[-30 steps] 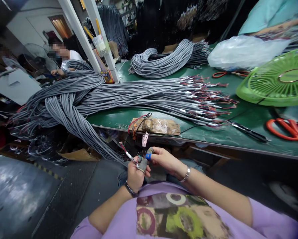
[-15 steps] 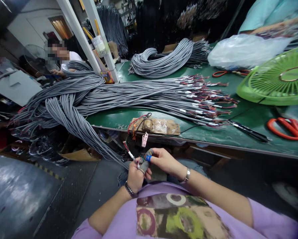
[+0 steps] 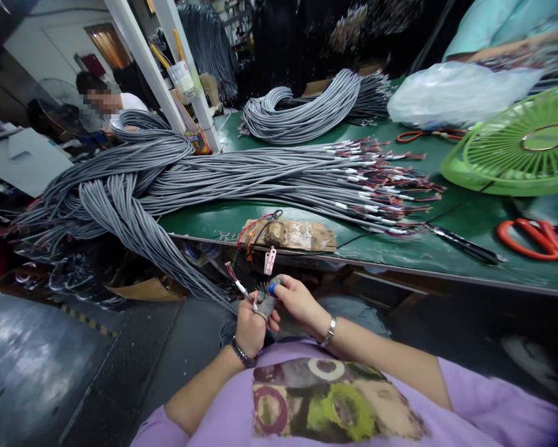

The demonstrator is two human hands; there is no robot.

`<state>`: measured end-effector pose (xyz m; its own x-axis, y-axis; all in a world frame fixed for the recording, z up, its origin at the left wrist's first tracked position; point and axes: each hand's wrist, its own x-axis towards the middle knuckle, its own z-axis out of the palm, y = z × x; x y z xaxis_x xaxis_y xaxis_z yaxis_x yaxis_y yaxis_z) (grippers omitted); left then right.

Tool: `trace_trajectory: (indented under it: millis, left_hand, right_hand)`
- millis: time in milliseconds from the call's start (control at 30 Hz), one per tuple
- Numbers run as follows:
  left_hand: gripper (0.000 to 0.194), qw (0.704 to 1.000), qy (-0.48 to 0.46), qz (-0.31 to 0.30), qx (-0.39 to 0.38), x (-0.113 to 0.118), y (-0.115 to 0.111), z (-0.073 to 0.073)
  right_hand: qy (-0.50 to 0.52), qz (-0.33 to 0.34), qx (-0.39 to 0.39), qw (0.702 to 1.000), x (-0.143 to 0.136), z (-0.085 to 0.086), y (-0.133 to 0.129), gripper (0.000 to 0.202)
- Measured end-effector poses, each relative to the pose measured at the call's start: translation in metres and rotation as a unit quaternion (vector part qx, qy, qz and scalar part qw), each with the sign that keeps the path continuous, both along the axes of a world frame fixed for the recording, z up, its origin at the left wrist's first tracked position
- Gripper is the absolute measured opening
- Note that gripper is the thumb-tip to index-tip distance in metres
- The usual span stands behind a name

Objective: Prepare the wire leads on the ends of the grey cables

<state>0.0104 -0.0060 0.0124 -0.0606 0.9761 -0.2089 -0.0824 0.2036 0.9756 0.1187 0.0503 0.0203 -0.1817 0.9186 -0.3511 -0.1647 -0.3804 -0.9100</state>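
Below the table edge, in front of my body, my left hand (image 3: pixel 251 328) is closed around the end of a grey cable (image 3: pixel 227 304). A cable end with a white sleeve (image 3: pixel 240 287) and thin red and white wires sticks up beside my left thumb. Short loose wires (image 3: pixel 263 289), some green, fan out between the hands. My right hand (image 3: pixel 298 303) pinches at these wires; its fingertips wear grey covers and blue tape (image 3: pixel 273 288). Grey covers also wrap my left fingertips. Exactly which strands the right fingers grip is too small to tell.
A thick grey cable bundle (image 3: pixel 260 167) lies across the green table (image 3: pixel 204 225). Nearby are a wooden block (image 3: pixel 307 236), a pink clip (image 3: pixel 269 261), black-handled tweezers (image 3: pixel 465 243), orange scissors (image 3: pixel 535 239), a green fan (image 3: pixel 507 152) and a plastic bag (image 3: pixel 460 93). Other people sit beyond.
My right hand has shifted slightly left and its wrist has turned inward, closer to the left hand. The view has moved a little; the left hand keeps its hold on the cable.
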Motion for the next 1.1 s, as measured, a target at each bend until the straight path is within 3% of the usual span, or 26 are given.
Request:
trace_trajectory:
  millis: [67,133,200,300,433,533,767,1100]
  left_hand:
    - [0.032,0.999,0.009,-0.052,0.003,0.0,-0.004,0.003]
    - [0.031,0.997,0.003,-0.077,0.005,0.0,-0.007,0.007]
    - [0.03,0.999,-0.023,-0.029,0.013,-0.001,-0.005,0.008]
    - [0.03,0.995,-0.084,0.044,0.022,-0.003,0.001,0.009]
    - [0.03,0.987,-0.146,0.065,0.032,-0.004,0.006,0.011]
    - [0.03,0.983,-0.163,0.07,0.037,-0.003,0.008,0.014]
    - [0.029,0.986,-0.149,0.056,0.051,-0.002,0.018,0.019]
    - [0.033,0.988,-0.139,0.055,0.035,-0.002,0.027,0.011]
  right_hand:
    - [-0.04,-0.074,-0.035,0.996,0.005,-0.008,0.011,0.011]
    - [-0.044,-0.092,-0.053,0.993,0.014,-0.014,0.02,0.016]
    - [-0.011,-0.064,-0.059,0.996,0.021,-0.017,0.024,0.012]
    - [0.131,0.014,-0.105,0.986,0.028,-0.013,0.022,0.016]
    - [0.208,0.068,-0.156,0.963,0.027,0.001,0.027,0.038]
    - [0.217,0.109,-0.148,0.959,0.023,0.012,0.036,0.044]
    - [0.225,0.125,-0.1,0.961,0.012,0.021,0.044,0.031]
    - [0.216,0.044,-0.076,0.972,0.005,0.021,0.042,0.03]
